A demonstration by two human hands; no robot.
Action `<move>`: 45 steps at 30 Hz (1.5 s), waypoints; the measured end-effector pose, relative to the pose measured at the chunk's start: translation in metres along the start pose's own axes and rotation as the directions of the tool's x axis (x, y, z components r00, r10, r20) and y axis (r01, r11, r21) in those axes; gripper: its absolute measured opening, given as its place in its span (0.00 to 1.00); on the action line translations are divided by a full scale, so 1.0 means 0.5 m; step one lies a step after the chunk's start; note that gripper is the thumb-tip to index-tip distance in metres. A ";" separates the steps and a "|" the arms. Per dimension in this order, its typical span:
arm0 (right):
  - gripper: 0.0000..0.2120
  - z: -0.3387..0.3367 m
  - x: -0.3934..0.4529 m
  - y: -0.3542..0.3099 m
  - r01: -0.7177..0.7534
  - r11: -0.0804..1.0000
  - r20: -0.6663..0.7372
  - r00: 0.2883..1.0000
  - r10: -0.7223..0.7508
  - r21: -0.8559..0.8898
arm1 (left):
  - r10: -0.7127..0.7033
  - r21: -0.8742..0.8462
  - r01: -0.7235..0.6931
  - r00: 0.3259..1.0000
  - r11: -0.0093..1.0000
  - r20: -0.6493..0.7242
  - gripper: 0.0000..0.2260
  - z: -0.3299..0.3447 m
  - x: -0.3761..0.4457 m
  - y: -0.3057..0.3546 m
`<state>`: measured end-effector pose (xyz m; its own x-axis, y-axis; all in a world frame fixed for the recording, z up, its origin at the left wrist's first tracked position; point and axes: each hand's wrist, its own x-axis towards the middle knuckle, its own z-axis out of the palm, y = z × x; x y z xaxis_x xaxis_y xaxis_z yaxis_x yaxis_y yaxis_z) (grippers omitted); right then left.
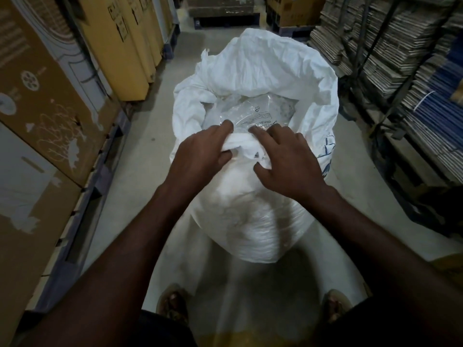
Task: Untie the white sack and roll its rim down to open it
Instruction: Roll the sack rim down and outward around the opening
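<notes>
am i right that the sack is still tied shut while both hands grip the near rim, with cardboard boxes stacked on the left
Not quite. The white sack is already open: the head view shows its mouth gaping, with clear plastic packets visible inside. The rest holds: the left hand and right hand both grip the bunched near rim, and cardboard boxes stand stacked on the left.

Nothing can really be read here. Blue print on the clear bag (260, 116) inside the white sack (275, 71) is too blurred. Handling symbols are printed on the yellow cartons (120, 28), wordless.
</notes>
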<state>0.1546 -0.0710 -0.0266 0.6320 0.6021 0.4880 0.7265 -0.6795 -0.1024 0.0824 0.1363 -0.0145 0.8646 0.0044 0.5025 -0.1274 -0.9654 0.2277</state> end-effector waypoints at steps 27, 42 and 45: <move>0.34 -0.008 0.006 -0.017 0.047 0.959 0.110 0.991 -0.081 0.278 | -0.061 0.126 0.066 0.997 0.990 -0.042 0.17 0.019 0.011 -0.033; 0.18 0.029 -0.017 -0.003 0.255 0.959 -0.316 0.906 -0.282 -0.124 | 0.035 0.152 -0.061 0.985 0.986 0.171 0.33 0.040 0.001 -0.066; 0.15 0.025 -0.019 -0.006 0.261 0.958 -0.316 0.905 -0.285 -0.117 | 0.031 0.096 -0.036 0.998 0.995 0.059 0.20 0.037 0.005 -0.066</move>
<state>0.1500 -0.0696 -0.0418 0.2792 0.6061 0.7448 0.8298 -0.5426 0.1305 0.0977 0.1632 -0.0363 0.8874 -0.0407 0.4592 -0.1115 -0.9855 0.1280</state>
